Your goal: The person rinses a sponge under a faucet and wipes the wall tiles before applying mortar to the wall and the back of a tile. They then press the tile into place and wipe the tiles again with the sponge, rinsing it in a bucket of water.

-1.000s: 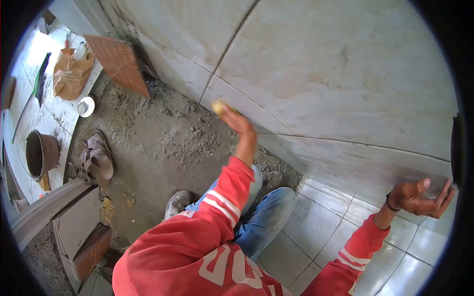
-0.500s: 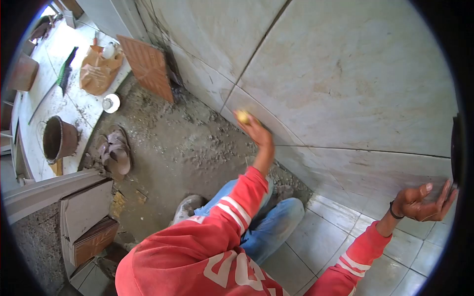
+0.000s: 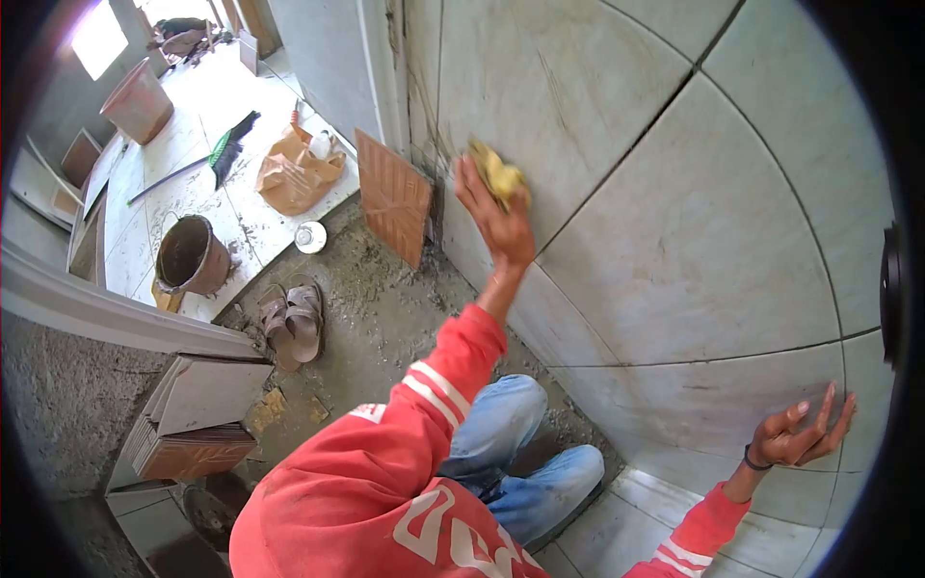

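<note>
My left hand (image 3: 499,229) presses a yellow sponge (image 3: 501,175) against the marbled wall tiles (image 3: 665,222), with its fingers around the sponge's near side. Faint brown smears streak the tiles, and dark joints run between them. Lower on the same wall, at the right, my right hand (image 3: 795,433) rests with its fingers spread and nothing in it. A dark band circles that wrist.
A brown tile (image 3: 393,197) leans by the door frame. Sandals (image 3: 292,323), a white round container (image 3: 310,237) and a mortar-stained bucket (image 3: 194,256) stand left. Beyond are a paper bag (image 3: 297,173), a broom (image 3: 226,149) and a larger bucket (image 3: 138,101). Stacked tiles (image 3: 198,448) sit lower left.
My left hand has moved the sponge from low on the wall up to a higher tile near the door frame. The view has turned left; my right hand's fingers are more spread.
</note>
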The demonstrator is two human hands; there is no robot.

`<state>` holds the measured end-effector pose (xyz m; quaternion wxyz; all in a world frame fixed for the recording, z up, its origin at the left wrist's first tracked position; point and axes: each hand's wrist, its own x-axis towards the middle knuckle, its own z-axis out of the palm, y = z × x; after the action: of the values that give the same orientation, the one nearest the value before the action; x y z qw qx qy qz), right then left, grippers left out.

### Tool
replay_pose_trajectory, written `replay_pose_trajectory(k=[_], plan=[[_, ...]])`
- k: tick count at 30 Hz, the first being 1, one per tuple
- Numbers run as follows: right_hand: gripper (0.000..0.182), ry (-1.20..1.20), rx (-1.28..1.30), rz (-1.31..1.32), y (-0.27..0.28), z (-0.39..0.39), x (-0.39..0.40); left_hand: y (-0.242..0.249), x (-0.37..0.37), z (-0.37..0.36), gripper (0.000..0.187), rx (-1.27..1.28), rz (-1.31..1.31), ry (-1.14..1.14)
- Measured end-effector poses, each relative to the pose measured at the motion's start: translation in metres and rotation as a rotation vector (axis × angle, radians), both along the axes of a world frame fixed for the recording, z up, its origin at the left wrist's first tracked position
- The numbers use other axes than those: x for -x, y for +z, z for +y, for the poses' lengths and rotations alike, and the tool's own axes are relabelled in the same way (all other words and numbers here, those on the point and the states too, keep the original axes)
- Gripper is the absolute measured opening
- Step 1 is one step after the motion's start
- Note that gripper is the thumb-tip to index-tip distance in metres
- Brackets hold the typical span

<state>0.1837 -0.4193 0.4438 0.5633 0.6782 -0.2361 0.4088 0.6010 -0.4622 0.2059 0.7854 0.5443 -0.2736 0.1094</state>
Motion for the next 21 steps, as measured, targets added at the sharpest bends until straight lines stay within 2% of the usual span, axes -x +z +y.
replay_pose_trajectory(k=[4, 7, 10, 12, 15, 20, 21], plan=[[0.036, 0.01, 0.014, -0.006, 0.001, 0.001, -0.005, 0.078, -0.089, -0.011, 0.069, -0.044, -0.12, 0.057], [0.036, 0.029, 0.019, -0.03, 0.002, 0.0, -0.007, 0.058, -0.087, -0.02, 0.062, -0.011, -0.121, 0.142], [0.035, 0.013, 0.019, -0.038, 0.002, 0.003, -0.007, -0.013, -0.05, -0.012, 0.057, -0.049, -0.021, 0.137], [0.035, 0.024, 0.011, -0.043, 0.003, 0.002, -0.005, -0.046, -0.034, 0.01, 0.056, -0.103, 0.126, -0.09], [0.034, 0.047, -0.016, -0.052, 0.001, 0.004, 0.0, -0.063, -0.026, 0.018, 0.05, -0.213, 0.206, -0.122], [0.032, 0.096, -0.019, -0.036, 0.003, 0.003, 0.002, 0.008, -0.016, 0.031, 0.057, -0.163, 0.309, -0.121], [0.032, 0.093, -0.013, -0.044, 0.003, 0.003, 0.001, 0.016, -0.01, 0.039, 0.059, -0.168, 0.202, -0.166]])
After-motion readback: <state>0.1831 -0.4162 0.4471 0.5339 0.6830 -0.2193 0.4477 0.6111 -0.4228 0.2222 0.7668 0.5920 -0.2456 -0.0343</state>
